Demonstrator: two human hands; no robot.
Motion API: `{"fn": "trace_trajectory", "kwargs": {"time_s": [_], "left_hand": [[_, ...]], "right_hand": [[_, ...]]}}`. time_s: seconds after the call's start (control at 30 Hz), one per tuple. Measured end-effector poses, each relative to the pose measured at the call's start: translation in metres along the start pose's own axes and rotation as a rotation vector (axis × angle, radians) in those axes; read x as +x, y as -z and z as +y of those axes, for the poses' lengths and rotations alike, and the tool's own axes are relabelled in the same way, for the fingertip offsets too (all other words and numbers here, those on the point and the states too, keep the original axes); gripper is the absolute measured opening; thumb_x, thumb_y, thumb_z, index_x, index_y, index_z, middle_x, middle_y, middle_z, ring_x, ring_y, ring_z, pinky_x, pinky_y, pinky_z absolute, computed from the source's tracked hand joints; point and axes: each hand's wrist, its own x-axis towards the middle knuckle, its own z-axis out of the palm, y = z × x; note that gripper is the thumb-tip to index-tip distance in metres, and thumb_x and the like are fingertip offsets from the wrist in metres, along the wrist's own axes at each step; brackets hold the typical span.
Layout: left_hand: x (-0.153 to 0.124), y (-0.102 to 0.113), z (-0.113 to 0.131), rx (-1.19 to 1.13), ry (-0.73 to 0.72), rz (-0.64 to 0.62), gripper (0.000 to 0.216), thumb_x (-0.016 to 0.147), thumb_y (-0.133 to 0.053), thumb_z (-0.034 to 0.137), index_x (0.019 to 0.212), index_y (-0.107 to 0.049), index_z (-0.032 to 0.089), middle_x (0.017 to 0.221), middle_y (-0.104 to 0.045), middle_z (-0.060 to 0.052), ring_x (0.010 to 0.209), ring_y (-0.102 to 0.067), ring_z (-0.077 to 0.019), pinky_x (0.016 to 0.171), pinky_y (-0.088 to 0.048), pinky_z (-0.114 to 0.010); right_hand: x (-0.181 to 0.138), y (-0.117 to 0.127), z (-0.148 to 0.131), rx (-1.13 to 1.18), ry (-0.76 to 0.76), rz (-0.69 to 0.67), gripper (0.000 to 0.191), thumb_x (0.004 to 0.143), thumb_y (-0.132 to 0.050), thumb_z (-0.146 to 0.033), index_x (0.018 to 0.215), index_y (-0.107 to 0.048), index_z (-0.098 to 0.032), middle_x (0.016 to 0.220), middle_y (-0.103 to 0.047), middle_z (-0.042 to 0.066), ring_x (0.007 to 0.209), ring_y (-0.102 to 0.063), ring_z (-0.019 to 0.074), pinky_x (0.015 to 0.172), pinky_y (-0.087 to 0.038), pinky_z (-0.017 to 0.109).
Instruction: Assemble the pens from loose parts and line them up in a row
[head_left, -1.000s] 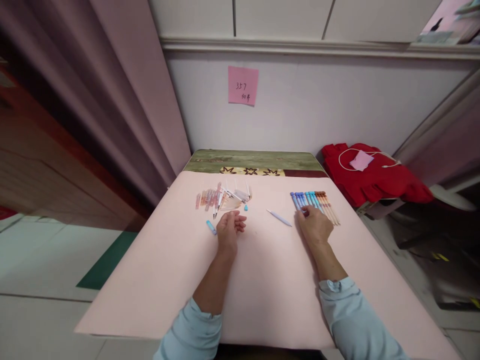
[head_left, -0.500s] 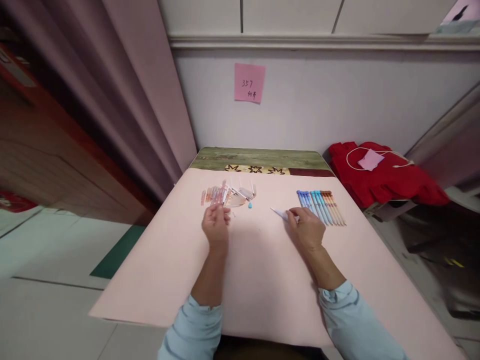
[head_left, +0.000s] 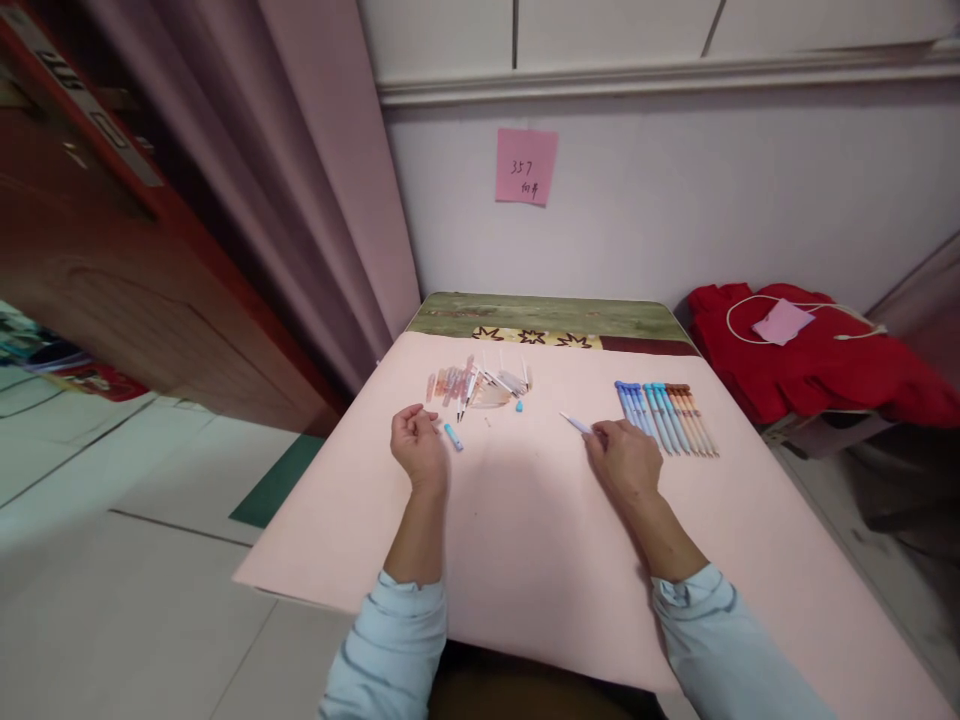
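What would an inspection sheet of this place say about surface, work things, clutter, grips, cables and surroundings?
Surface: pink cover over a table; green, wood-patterned strip at the far end.
Work things: row of pens with blue, light-blue and brown tops, right; pile of pen parts, left; short blue-ended piece and small blue piece near it.
Clutter: tiny scraps, too small to identify.
Left grip: fingers curled; holding anything, cannot tell.
Right grip: pinching a slim pale pen piece.
Cables: white cable on red cloth, right of the table.
Surroundings: pink note on the wall; curtain and brown door, left.
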Motion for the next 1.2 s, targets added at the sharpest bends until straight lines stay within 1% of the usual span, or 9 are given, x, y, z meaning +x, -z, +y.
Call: {"fn": "trace_trajectory", "kwargs": {"time_s": [0.1, 0.23, 0.33, 0.43, 0.53, 0.77, 0.83, 1.0, 1.2], "left_hand": [[-0.002, 0.0, -0.002, 0.036, -0.034, -0.033, 0.017, 0.082, -0.055, 0.027, 0.095, -0.058, 0.017, 0.074, -0.064, -0.002, 0.057, -0.053, -0.0101, 0.059, -0.044, -0.023], [0.002, 0.004, -0.001, 0.168, -0.053, -0.02, 0.017, 0.084, -0.052, 0.029, 0.096, -0.058, 0.018, 0.076, -0.064, -0.002, 0.065, -0.059, -0.0126, 0.065, -0.046, -0.025], [0.006, 0.01, 0.003, 0.436, -0.053, -0.028, 0.016, 0.085, -0.053, 0.031, 0.096, -0.057, 0.02, 0.071, -0.061, 0.0, 0.068, -0.06, -0.0153, 0.068, -0.046, -0.027], [0.006, 0.016, 0.009, 0.735, -0.017, -0.117, 0.024, 0.084, -0.058, 0.037, 0.102, -0.055, 0.022, 0.068, -0.062, 0.0, 0.072, -0.062, -0.0211, 0.07, -0.045, -0.032], [0.004, 0.018, 0.012, 0.89, 0.031, -0.207, 0.03, 0.084, -0.058, 0.044, 0.105, -0.053, 0.022, 0.074, -0.067, -0.004, 0.082, -0.065, -0.0266, 0.069, -0.044, -0.035], [0.001, 0.018, 0.015, 0.958, 0.06, -0.244, 0.015, 0.09, -0.047, 0.037, 0.096, -0.053, 0.024, 0.088, -0.072, -0.006, 0.089, -0.066, -0.0263, 0.07, -0.043, -0.034], [-0.002, 0.016, 0.019, 0.997, 0.051, -0.276, 0.018, 0.091, -0.047, 0.039, 0.098, -0.053, 0.024, 0.087, -0.072, -0.007, 0.089, -0.066, -0.0274, 0.07, -0.043, -0.034], [-0.013, 0.012, 0.029, 1.152, 0.012, -0.426, 0.039, 0.085, -0.053, 0.057, 0.105, -0.051, 0.023, 0.091, -0.071, -0.012, 0.091, -0.066, -0.0336, 0.072, -0.045, -0.039], [-0.015, 0.01, 0.03, 1.245, 0.005, -0.496, 0.028, 0.084, -0.057, 0.039, 0.104, -0.052, 0.021, 0.096, -0.07, -0.014, 0.092, -0.067, -0.0329, 0.072, -0.045, -0.038]], "right_hand": [[0.0, 0.0, 0.001, 0.001, -0.007, -0.018, 0.021, 0.089, -0.06, -0.036, 0.091, -0.076, -0.022, 0.091, -0.071, 0.005, 0.08, -0.06, 0.0191, 0.068, -0.029, 0.031], [-0.001, 0.0, 0.001, 0.025, -0.013, 0.007, 0.02, 0.089, -0.06, -0.034, 0.087, -0.076, -0.022, 0.09, -0.071, 0.004, 0.077, -0.059, 0.0176, 0.066, -0.029, 0.03], [-0.002, 0.002, -0.001, 0.067, -0.019, 0.043, 0.02, 0.088, -0.06, -0.034, 0.086, -0.076, -0.022, 0.089, -0.071, 0.004, 0.075, -0.059, 0.017, 0.065, -0.028, 0.03], [-0.002, 0.004, -0.005, 0.111, -0.008, 0.088, 0.02, 0.087, -0.06, -0.034, 0.086, -0.076, -0.021, 0.087, -0.071, 0.004, 0.075, -0.059, 0.0171, 0.067, -0.03, 0.03], [-0.004, 0.005, -0.009, 0.147, 0.025, 0.109, 0.02, 0.087, -0.059, -0.033, 0.086, -0.075, -0.021, 0.087, -0.071, 0.004, 0.077, -0.06, 0.017, 0.07, -0.031, 0.03], [-0.004, 0.0, -0.006, 0.078, 0.014, 0.06, 0.023, 0.089, -0.058, -0.035, 0.087, -0.076, -0.021, 0.089, -0.071, 0.005, 0.074, -0.058, 0.0174, 0.068, -0.029, 0.031], [-0.004, 0.0, -0.003, 0.039, -0.008, 0.039, 0.022, 0.089, -0.058, -0.035, 0.088, -0.076, -0.022, 0.09, -0.07, 0.005, 0.075, -0.058, 0.018, 0.067, -0.029, 0.031], [-0.002, 0.001, -0.003, -0.001, -0.008, -0.025, 0.022, 0.089, -0.058, -0.034, 0.091, -0.076, -0.021, 0.092, -0.071, 0.006, 0.078, -0.06, 0.0193, 0.067, -0.03, 0.032], [-0.003, 0.003, -0.006, 0.006, -0.017, -0.027, 0.023, 0.089, -0.059, -0.036, 0.092, -0.076, -0.021, 0.093, -0.07, 0.007, 0.079, -0.06, 0.0195, 0.065, -0.029, 0.031]]}}
